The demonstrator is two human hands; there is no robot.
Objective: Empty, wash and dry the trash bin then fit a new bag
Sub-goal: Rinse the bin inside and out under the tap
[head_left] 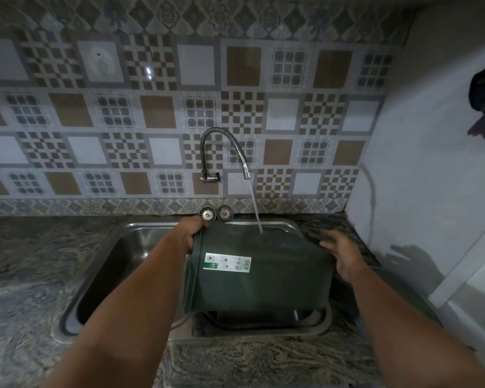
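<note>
A: Head view: dark green trash bin (pixel 263 273) on its side over the sink's (pixel 101 264) right half, faucet (pixel 227 152) stream hitting its upper wall. My left hand (pixel 195 233) grips the rim; right hand (pixel 340 254) lies spread on the base.

B: Technique?

A: Judgement: rotate it slowly under the stream, mouth tilted down to drain. Side wall close on the right; free basin on the left.

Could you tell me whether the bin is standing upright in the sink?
No, the bin lies on its side over the sink, its rim gripped by the left hand, with tap water hitting its wall.
</note>
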